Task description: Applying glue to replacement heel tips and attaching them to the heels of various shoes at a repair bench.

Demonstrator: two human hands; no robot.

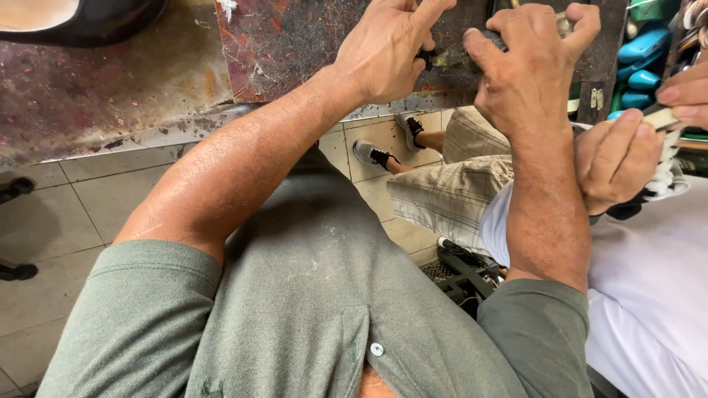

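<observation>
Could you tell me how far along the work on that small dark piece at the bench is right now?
Nothing looks finished. In hand: the left hand and right hand pinch a small dark piece over the stained bench. What it is, or what remains, is too hidden by the fingers to tell. A neighbour's hands work separately.

Left hand (387, 48) and right hand (527, 70) — both on small dark piece (451, 59)

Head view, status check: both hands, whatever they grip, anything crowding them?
Left hand and right hand pinch a small dark piece over the stained workbench. Piece mostly hidden. Co-worker's hands close beside the right forearm.
</observation>
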